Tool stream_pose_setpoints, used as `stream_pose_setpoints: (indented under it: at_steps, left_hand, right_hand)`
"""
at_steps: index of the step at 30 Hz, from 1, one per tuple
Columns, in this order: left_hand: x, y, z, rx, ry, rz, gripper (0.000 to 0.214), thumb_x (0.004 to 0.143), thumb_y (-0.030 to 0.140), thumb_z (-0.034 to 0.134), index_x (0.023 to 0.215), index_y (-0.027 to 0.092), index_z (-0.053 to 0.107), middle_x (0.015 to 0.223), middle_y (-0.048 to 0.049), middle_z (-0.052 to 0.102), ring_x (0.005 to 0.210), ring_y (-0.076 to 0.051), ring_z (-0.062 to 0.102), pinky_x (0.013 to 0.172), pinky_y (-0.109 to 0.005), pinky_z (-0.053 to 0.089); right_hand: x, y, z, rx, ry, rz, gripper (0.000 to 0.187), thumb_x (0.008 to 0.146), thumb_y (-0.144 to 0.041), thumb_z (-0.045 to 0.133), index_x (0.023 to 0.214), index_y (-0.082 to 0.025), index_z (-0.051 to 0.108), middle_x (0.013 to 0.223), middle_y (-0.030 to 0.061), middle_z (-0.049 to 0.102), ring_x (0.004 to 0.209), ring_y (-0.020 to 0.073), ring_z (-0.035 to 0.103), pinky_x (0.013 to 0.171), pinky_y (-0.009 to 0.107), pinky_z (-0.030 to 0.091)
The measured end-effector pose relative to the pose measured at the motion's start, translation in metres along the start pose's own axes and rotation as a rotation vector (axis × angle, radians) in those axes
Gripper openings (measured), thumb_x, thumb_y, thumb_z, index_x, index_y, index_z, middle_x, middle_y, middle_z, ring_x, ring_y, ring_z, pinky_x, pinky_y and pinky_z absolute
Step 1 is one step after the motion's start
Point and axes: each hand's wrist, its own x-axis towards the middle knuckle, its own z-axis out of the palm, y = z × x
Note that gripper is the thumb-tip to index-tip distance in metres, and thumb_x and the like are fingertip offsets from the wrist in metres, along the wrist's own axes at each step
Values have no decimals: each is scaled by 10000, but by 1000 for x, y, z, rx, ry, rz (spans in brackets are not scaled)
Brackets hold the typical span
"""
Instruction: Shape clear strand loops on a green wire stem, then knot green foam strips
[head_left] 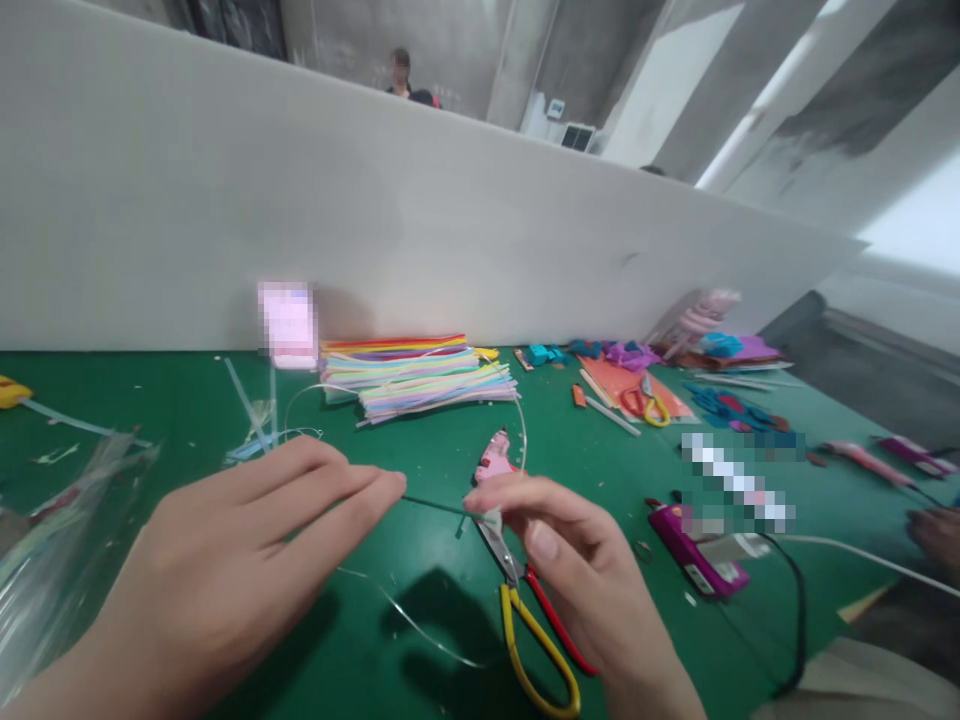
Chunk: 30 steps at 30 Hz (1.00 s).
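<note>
My left hand (255, 540) pinches one end of a thin dark green stem (439, 504) between its fingertips. The stem's other end runs to the closed fingers of my right hand (585, 560), which also grip a small whitish piece (493, 519). A thin clear strand (431, 640) curves in a wide loop around both hands; where its ends go is hidden. Beneath my right hand lie scissors (513, 570) with one yellow and one red handle. A pink glue gun (495, 456) rests just beyond my right fingers, partly covered.
Bundled pastel pipe cleaners (420, 380) lie by the white partition (450, 230), beside a lit phone (289, 325). Orange sheets (622, 385), second scissors (649, 402) and a purple box (694, 550) with cables are to the right. Clear plastic wrapping (67, 560) lies left. Another person's hand (934, 535) shows at far right.
</note>
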Motion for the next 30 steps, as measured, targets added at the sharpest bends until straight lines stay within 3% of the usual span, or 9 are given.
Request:
stream_pose_setpoints:
  at_steps: [5, 8, 13, 17, 25, 30]
  left_hand:
    - [0, 0, 2, -1, 10, 4, 386, 1064, 130, 357, 1055, 158, 742, 947, -12, 795, 868, -169, 646, 739, -291, 511]
    - [-4, 0, 2, -15, 4, -10, 361, 1049, 109, 370, 1094, 177, 722, 982, -3, 789, 903, -171, 643, 770, -293, 507]
    - [-10, 0, 2, -67, -59, -45, 367, 999, 37, 403, 1201, 184, 671, 1086, -11, 767, 996, -180, 618, 857, -304, 477]
    - [-7, 1, 1, -53, -44, -17, 360, 1002, 38, 387, 1170, 173, 674, 1039, -13, 771, 960, -180, 614, 826, -306, 472]
    - [-1, 0, -2, -9, -49, 17, 313, 1008, 49, 425, 1116, 137, 705, 993, -24, 777, 916, -186, 613, 802, -302, 467]
    - [-1, -1, 1, 38, -27, 25, 290, 1014, 76, 438, 1077, 146, 712, 950, -17, 787, 856, -183, 649, 701, -301, 509]
  right_hand:
    - [8, 7, 16, 440, -274, 205, 381, 994, -469, 583, 895, -207, 842, 1001, 75, 653, 986, 155, 569, 776, 224, 426]
    - [10, 15, 24, 633, -318, 264, 351, 946, -466, 654, 852, -182, 838, 983, 81, 613, 912, 144, 538, 753, 221, 422]
    - [10, 15, 32, 759, -235, 339, 253, 853, -403, 783, 734, -180, 792, 903, 64, 579, 870, 145, 529, 720, 216, 431]
    - [10, 13, 33, 765, -174, 345, 269, 837, -384, 801, 693, -163, 745, 882, 56, 588, 842, 135, 536, 718, 210, 447]
    - [14, 14, 31, 685, 52, 294, 202, 840, -333, 797, 745, -178, 711, 936, 9, 680, 814, 101, 604, 717, 196, 493]
    - [17, 1, 27, 829, 199, 239, 210, 854, -273, 757, 698, -194, 642, 981, 20, 764, 1012, 157, 709, 856, 243, 562]
